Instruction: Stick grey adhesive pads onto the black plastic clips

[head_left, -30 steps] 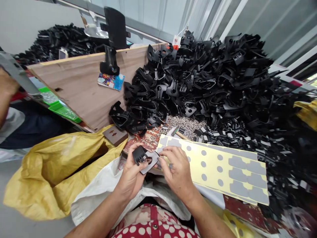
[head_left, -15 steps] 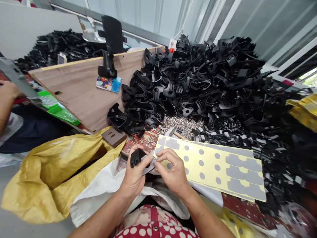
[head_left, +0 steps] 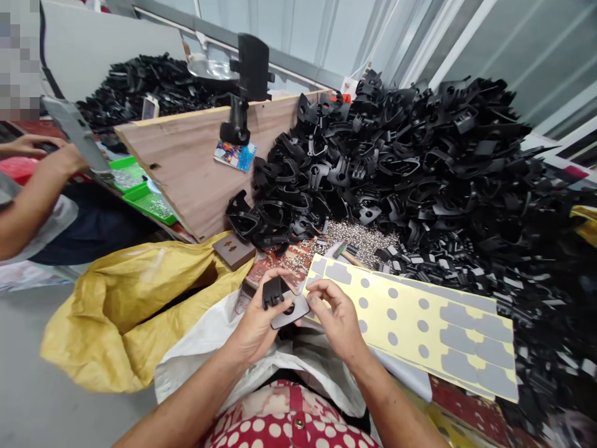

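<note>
My left hand (head_left: 256, 323) is closed around a black plastic bracket (head_left: 273, 294) with ribbed clips on top. A flat grey face with a round hole, which looks like a foam pad (head_left: 297, 311), lies on its right part, and my left thumb presses beside the hole. At the pad's right edge, my right hand (head_left: 339, 317) has its thumb and forefinger pinched together; whatever is between them is hidden. Just right of that hand lies a yellow backing sheet (head_left: 377, 323) with grey die-cut stickers (head_left: 459, 336).
Black plastic parts (head_left: 373, 149) are heaped behind the sheet, with small metal pieces (head_left: 357, 239) in front of them. A wooden board (head_left: 186, 168) stands at left, near a brown block (head_left: 234, 250) and a yellow sack (head_left: 116, 305). A co-worker's arm (head_left: 44, 180) shows far left.
The view has swung left, so everything sits further right. The bracket is now turned with more of its grey face and hole showing. My right fingers remain at its edge.
</note>
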`<state>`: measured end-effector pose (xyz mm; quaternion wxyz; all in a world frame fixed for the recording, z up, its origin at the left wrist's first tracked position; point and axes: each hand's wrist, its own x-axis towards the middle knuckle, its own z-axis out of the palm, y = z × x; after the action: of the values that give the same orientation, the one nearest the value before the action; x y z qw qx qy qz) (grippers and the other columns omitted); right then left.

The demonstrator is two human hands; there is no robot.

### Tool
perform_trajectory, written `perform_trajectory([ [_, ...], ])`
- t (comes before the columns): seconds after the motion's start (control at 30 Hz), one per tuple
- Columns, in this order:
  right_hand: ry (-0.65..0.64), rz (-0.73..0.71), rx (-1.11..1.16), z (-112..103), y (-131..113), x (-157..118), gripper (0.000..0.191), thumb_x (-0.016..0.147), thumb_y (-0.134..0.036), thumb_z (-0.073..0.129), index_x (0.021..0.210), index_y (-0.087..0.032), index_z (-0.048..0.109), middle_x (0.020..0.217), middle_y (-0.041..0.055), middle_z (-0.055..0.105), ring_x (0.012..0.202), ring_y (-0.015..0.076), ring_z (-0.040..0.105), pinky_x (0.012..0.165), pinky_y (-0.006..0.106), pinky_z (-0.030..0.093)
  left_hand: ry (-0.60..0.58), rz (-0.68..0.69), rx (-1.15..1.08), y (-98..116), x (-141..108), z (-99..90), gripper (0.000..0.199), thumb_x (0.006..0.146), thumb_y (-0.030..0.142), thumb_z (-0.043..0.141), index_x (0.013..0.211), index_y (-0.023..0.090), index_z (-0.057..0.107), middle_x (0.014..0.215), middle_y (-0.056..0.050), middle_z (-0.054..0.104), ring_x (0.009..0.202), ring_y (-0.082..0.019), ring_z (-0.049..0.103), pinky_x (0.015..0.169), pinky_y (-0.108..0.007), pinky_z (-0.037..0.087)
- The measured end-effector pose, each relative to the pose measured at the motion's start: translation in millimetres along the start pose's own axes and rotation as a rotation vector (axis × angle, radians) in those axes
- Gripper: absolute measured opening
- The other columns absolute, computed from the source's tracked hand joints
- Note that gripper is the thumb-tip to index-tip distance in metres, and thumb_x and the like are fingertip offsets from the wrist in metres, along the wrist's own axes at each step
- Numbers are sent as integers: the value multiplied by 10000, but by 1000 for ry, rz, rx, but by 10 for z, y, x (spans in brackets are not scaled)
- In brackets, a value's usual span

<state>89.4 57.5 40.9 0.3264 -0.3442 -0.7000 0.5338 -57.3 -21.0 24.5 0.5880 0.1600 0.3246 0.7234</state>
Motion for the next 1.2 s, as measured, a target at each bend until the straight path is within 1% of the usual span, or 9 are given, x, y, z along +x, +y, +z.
perform_trajectory([
  [0.17,16,72,-19,4,42,84,175,861,-345,672,781,-196,626,736,-17,612,702,148,562,700,269,470,-152,-184,-212,101,56,-92,684,625,81,667,1281,255,573,1081,-57,701,865,-193,672,768,-307,573],
  [0.3,28,107,-12,-39,103,80,190,849,-355,683,774,-193,618,736,-11,628,709,152,571,713,274,467,-246,-260,-262,136,93,-154,539,803,302,646,1332,227,574,1147,-122,698,963,-291,687,815,-469,593],
  [0.4,56,82,-112,-52,100,39,173,858,-336,673,771,-189,646,745,1,655,726,158,586,730,278,477,-240,-262,-236,123,100,-163,448,913,370,605,1334,222,576,1159,-133,696,1027,-317,683,857,-537,587],
  [0.57,65,42,-166,-39,83,-20,127,867,-290,647,779,-200,667,735,-6,668,681,152,614,650,258,510,-193,-259,-165,89,100,-124,294,957,307,598,1242,241,626,1064,-90,696,939,-264,690,814,-477,612],
  [0.67,62,17,-203,-54,105,-37,91,892,-284,643,898,-209,696,774,-4,685,678,157,642,620,261,531,-170,-240,-149,65,91,-98,254,948,297,619,1197,252,643,1019,-71,698,897,-246,693,839,-464,608],
  [0.87,79,-230,-526,-127,95,-45,104,928,-222,640,882,-230,733,888,39,749,881,212,670,876,366,514,-134,-207,-123,19,74,-61,270,918,276,664,1187,259,640,1102,-64,710,956,-246,702,908,-437,580],
  [0.9,87,-227,-517,-126,96,-50,96,917,-227,655,968,-230,737,926,43,753,883,209,665,879,363,516,-126,-198,-125,16,72,-51,269,919,275,662,1187,260,637,1109,-65,711,965,-247,701,908,-428,576],
  [1.03,63,-95,-401,-54,143,-92,457,807,-243,748,1254,-213,654,1071,50,741,858,183,658,824,311,549,-107,-139,-101,4,55,19,304,902,272,675,1200,255,622,1097,-69,717,994,-249,694,913,-393,554],
  [1.2,-61,-31,-206,-20,225,-134,440,868,-181,623,1306,-215,626,1154,49,734,909,166,686,872,298,563,-57,-34,-19,-3,34,106,357,854,278,728,1191,246,613,1085,-60,704,987,-238,683,877,-349,552],
])
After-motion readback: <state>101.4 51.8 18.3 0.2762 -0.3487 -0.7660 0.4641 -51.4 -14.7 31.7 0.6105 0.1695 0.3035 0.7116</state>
